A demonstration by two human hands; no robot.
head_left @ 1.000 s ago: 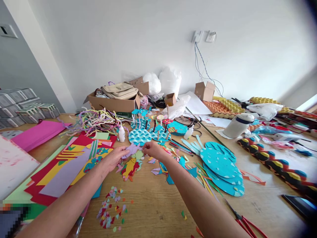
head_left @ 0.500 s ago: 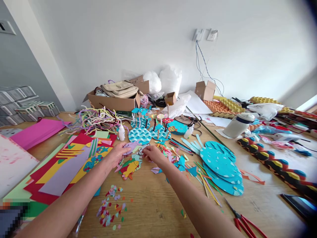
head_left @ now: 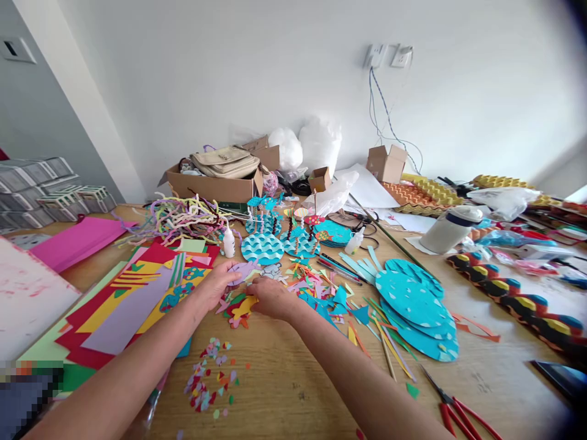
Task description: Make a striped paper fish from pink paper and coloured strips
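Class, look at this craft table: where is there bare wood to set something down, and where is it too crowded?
Bare wood lies between the confetti scraps and the red scissors, under the right forearm. Around the left hand and right hand, paper fish and offcuts crowd the table.

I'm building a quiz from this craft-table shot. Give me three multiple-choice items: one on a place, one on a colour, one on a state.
1. Where do the red-handled scissors lie?
A. table's near right
B. in the cardboard box
C. on the pink sheet

2. What colour is the paper cutout at the left hand?
A. green
B. purple
C. black

3. How is the right hand?
A. raised high
B. palm down over the scraps
C. gripping the scissors

Answers: 1 A, they lie at the near right edge; 2 B, it is pale purple; 3 B, it rests low beside the yellow fish cutout.
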